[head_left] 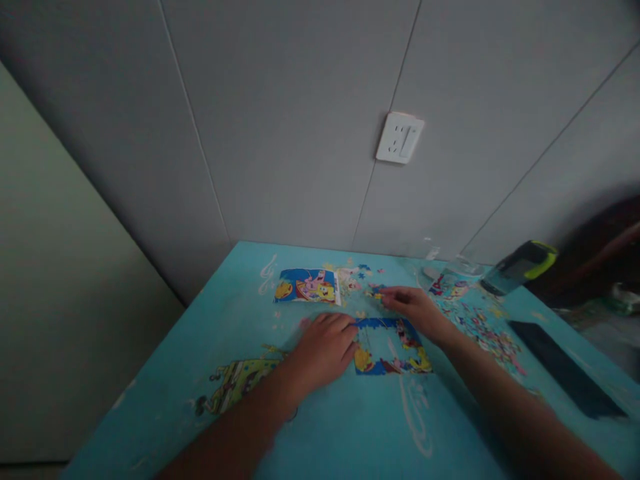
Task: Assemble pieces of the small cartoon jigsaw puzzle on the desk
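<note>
A partly joined jigsaw puzzle (395, 350) with a blue border and cartoon figures lies in the middle of the turquoise table (350, 433). My left hand (323, 350) rests flat on the table, fingers spread, touching the puzzle's left edge. My right hand (413, 308) reaches beyond the puzzle's far edge, its fingertips pinched on a small puzzle piece (377, 293). A printed picture card (306, 286) showing the same cartoon lies farther back, with loose pieces (353, 280) beside it.
A spread of loose puzzle pieces (485, 330) covers the right side. A tipped clear bottle with a black and green cap (520, 265) lies at the back right. A dark flat phone (565, 377) sits near the right edge. A wall socket (399, 137) is above.
</note>
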`<state>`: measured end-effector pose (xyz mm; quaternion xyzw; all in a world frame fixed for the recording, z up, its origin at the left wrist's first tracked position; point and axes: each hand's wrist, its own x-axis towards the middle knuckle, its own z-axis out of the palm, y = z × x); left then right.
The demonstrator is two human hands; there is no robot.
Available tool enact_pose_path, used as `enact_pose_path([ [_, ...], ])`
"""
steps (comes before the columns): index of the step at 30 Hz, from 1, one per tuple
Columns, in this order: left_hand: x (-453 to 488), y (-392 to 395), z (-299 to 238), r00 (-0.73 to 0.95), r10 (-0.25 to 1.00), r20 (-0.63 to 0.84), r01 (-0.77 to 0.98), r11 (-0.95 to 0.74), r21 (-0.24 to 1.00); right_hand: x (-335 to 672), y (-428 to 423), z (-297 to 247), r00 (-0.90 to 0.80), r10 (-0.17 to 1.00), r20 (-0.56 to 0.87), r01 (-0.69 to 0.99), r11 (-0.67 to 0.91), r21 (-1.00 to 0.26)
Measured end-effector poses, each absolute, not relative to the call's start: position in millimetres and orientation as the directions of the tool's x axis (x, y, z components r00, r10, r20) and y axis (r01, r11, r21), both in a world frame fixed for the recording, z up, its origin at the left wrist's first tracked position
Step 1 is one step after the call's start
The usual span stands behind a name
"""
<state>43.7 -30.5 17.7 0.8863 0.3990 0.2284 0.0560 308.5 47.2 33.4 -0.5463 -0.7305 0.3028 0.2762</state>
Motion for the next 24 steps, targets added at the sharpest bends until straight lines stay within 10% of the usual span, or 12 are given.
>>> enact_pose_path([
  [10,44,-27,19,0.590,0.754,0.288,0.692,-0.656,0.301,299,-19,39,-0.566,0.805,0.178,0.443,0.479,-0.758],
  [24,43,-32,23,0.608,0.748,0.265,0.696,-0.663,0.276,278,-19,27,-0.427,0.892,0.145,0.515,0.372,-0.772],
])
